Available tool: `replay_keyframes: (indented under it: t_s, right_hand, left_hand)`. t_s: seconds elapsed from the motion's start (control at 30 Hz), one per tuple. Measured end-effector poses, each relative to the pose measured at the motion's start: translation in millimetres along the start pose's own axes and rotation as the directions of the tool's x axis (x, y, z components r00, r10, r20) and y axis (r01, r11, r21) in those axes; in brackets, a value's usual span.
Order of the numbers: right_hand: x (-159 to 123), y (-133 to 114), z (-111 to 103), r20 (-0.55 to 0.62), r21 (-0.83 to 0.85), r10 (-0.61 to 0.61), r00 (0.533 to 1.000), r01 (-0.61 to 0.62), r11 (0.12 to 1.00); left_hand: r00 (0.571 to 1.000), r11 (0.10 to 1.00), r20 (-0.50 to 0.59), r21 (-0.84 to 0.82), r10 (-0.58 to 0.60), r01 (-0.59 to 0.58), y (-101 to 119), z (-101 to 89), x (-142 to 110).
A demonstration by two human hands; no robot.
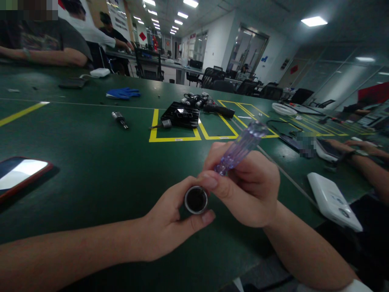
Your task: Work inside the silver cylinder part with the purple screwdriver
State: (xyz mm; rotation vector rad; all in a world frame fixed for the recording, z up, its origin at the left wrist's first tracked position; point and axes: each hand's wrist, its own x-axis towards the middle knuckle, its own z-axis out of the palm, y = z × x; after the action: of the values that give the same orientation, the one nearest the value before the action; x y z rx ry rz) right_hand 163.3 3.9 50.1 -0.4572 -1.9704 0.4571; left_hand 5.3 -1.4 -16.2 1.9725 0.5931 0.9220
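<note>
My left hand [173,219] is closed around a dark metal tube [196,200], whose round open end faces me. Its far part is hidden behind my fingers. Just to the right, my right hand [249,190] grips a screwdriver by its clear purple handle [241,148], which slants up and to the right. The screwdriver's shaft is hidden by my hands, so I cannot tell whether its tip touches the tube. My right thumb meets my left fingers above the tube's rim.
Yellow tape [174,140] marks boxes on the green table [100,194]. Black parts [182,115] and a small metal piece [120,120] lie beyond my hands. A blue glove [123,93] is further back. Phones lie left [21,174] and right [334,200]. People sit around.
</note>
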Motion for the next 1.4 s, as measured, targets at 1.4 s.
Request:
replay_keyframes:
  t_s: [1.4]
  right_hand:
    - [-17, 34, 26, -0.203, 0.582, 0.600, 0.774, -0.398, 0.710]
  left_hand:
    - [0.975, 0.927, -0.112, 0.348, 0.190, -0.140, -16, -15.2, 7]
